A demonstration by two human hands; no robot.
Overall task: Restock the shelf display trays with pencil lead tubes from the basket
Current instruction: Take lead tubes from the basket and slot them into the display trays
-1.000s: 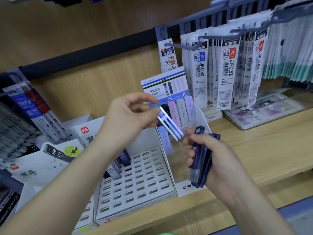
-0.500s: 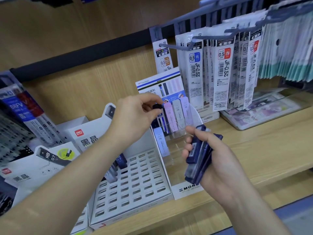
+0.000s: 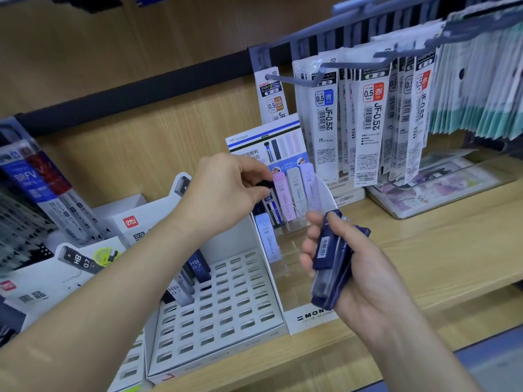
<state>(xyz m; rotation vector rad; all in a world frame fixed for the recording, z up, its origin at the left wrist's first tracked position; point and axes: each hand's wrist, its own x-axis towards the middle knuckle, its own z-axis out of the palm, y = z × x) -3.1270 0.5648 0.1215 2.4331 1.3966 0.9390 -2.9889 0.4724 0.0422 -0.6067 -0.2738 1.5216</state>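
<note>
The left hand (image 3: pixel 226 190) was near the centre of the view, its fingers curled narrow and pinching the black cap of a blue-striped tube (image 3: pixel 271 206). This tube stood upright in the back row of the clear display tray (image 3: pixel 311 316), at about 3 o'clock from the hand. It was just beside a pink tube (image 3: pixel 284 198). Further toward 3 o'clock in the same row stood a grey tube (image 3: pixel 295 190) and a lilac tube (image 3: pixel 310 185). A pale blue tube (image 3: pixel 266 236) stood one row lower, at about 6 o'clock from the striped one.

The right hand (image 3: pixel 365 270) was at about 5 o'clock from the left hand and in front of the clear tray. Its fingers and thumb were closed around a bundle of dark blue tubes (image 3: pixel 329 261), which pointed with the top ends toward 1 o'clock. How many tubes were in the bundle, I could not tell.

At 8 o'clock from the clear tray, touching its side, lay a white slotted tray (image 3: pixel 226 309) with a few HB 0.7 tubes (image 3: pixel 198 267) in its back corner. Both trays stood on the wooden shelf (image 3: pixel 424 250). Hanging refill packs (image 3: pixel 370 123) filled the area at 1 o'clock.
</note>
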